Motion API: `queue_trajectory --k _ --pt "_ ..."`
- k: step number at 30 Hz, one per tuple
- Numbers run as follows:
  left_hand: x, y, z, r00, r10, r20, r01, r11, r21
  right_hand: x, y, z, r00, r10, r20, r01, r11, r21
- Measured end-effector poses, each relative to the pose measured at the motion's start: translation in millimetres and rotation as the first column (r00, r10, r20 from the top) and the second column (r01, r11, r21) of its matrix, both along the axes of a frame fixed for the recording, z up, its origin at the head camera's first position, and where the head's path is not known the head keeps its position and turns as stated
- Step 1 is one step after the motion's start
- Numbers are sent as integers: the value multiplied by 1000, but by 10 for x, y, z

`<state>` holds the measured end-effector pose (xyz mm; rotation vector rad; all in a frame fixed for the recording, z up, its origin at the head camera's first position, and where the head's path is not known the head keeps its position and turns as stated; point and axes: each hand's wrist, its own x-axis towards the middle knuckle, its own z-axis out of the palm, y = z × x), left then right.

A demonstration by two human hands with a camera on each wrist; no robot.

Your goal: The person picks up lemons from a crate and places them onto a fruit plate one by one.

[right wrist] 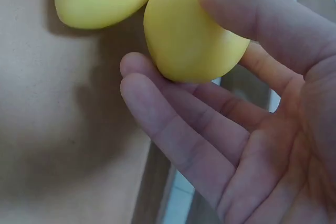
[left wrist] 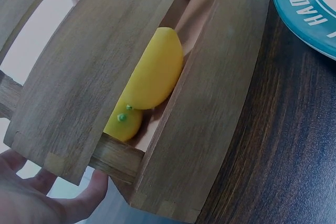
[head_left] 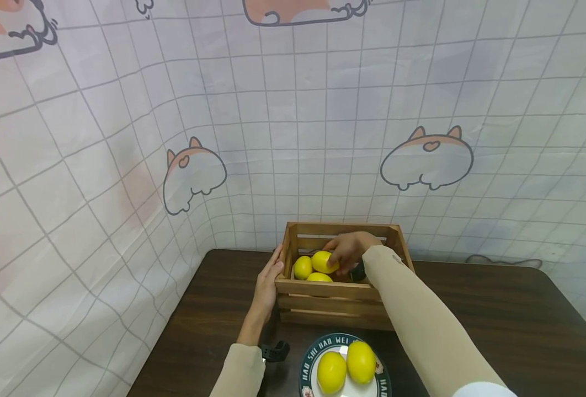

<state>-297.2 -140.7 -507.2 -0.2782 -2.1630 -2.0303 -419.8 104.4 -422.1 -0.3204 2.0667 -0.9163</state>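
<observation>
Lemon (right wrist: 191,30) sits inside the crate (head_left: 333,289), between the thumb and fingers (right wrist: 178,124) of the right hand (head_left: 349,251); the thumb lies across its top and the fingers cup its underside, so the hand holds it. Two more lemons (head_left: 303,267) lie just beside it in the crate. Left hand (head_left: 268,284) rests with straight fingers against the crate's left wall. Near the crate, a plate (head_left: 307,366) carries two lemons (head_left: 345,366) on the dark table (head_left: 496,320).
</observation>
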Motion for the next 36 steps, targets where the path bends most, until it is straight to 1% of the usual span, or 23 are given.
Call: queue_trajectory --k 3,9,12,18,20,23,25,31,36 --pt "-3 1 -3 1000 0 -2 0 1000 -1 7 21 49 999 29 -24 -29 999 -14" --pt "-3 -1 3 1000 -3 4 3 1000 6 20 88 106 991 77 -108 -76 997 18" --pt "-8 -1 0 1000 4 11 -4 1000 2 32 119 143 988 84 -129 -85 996 4" --pt "-7 9 0 1000 -3 5 3 1000 -9 95 196 224 987 65 -150 -73 996 -50" --pt "-6 13 -1 1000 -5 5 5 1000 -9 110 226 238 981 52 -185 -67 995 -77" --pt "-6 8 -3 1000 -4 6 4 1000 -8 110 258 250 966 31 -258 -63 991 -115" --pt "-4 5 -2 1000 -5 0 5 1000 -7 98 275 253 954 40 -297 -77 990 -115" --pt "-1 -3 4 1000 -1 4 1 1000 -2 77 254 238 952 84 -294 -108 992 -64" --pt "2 16 12 1000 0 12 0 1000 -4 114 176 225 951 128 -283 -139 990 -19"
